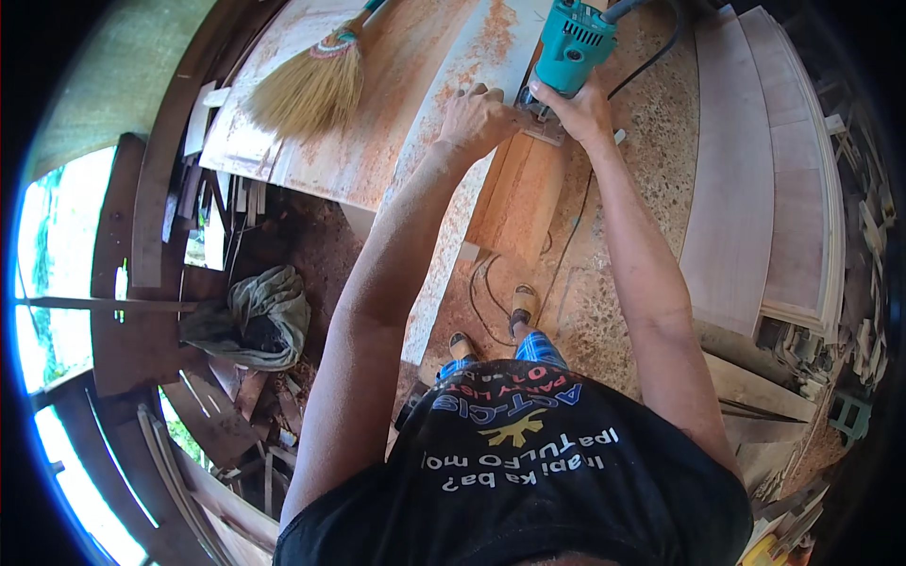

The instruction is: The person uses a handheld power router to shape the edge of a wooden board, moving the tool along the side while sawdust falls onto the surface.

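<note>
My right hand (580, 118) is closed round the lower body of a teal power tool (574, 47), whose metal base sits on an orange-brown wooden board (514, 203). Just left of it, my left hand (477, 123) has its fingers curled down over a long pale board (425, 255) speckled with sawdust, thumb toward the tool's base; whatever its fingertips grip is hidden. A dark cord (646, 61) runs from the top of the tool. A straw broom (311, 90) lies on wide dusty panels (245, 146) to the upper left.
Stacked plywood panels (727, 189) stand at the right beside wood offcuts (859, 274). A crumpled sack (255, 321) and scrap planks (212, 420) fill the left, near bright openings. My sandalled feet (524, 302) stand on a dusty floor (595, 311) crossed by cord loops.
</note>
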`<state>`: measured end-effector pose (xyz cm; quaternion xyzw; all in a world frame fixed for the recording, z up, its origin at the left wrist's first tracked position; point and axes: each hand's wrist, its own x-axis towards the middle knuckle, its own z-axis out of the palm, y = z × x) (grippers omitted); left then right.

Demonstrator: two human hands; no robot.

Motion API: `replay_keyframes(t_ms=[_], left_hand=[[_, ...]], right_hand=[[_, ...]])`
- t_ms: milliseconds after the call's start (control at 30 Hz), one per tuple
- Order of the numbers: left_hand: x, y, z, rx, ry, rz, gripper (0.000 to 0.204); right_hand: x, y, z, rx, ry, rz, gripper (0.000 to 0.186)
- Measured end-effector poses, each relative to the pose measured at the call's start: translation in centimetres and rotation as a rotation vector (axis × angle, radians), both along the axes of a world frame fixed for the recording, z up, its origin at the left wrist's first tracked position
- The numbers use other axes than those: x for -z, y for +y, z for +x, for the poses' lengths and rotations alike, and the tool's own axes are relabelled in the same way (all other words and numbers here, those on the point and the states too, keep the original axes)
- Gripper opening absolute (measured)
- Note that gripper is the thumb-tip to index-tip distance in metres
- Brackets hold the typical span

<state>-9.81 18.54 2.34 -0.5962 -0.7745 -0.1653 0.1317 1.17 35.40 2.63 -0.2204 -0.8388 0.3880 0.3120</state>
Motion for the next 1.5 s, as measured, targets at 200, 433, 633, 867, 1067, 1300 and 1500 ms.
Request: replay_keyframes(t_ms=[200,433,633,867,1067,1300,1500], left_hand=[[-0.7,-3.8,2.2,0.009,-0.005,-0.029,0.018],[-0.6,-9.4,5.0,0.045,-0.001,-0.04,0.019],[0.3,-14.0,7.4,0.108,-0.109,0.057,0.018],[1.9,-18.2,10.1,0.031,-0.127,0.067,0.021],[2.0,-19.1,10.4,0.107,-0.147,0.103,0.018],[1.1,-18.7,9.9,0.177,-0.107,0.102,0.017],[0.5,-18.2,9.8,0.223,-0.1,0.064,0.023]], right_hand=[[-0.2,-4.0,2.1,-0.001,0.03,0.008,0.086],[-0.4,-9.5,5.2,-0.004,0.009,-0.017,0.085],[-0.1,-13.9,8.0,0.002,-0.004,-0.046,0.086],[-0.6,-18.9,10.5,0.017,-0.054,-0.074,0.085],[-0.2,-20.8,11.7,0.019,-0.079,-0.104,0.077],[0.1,-21.5,11.5,0.056,0.04,-0.043,0.07],[0.3,-21.4,11.9,0.046,-0.032,-0.091,0.081]])
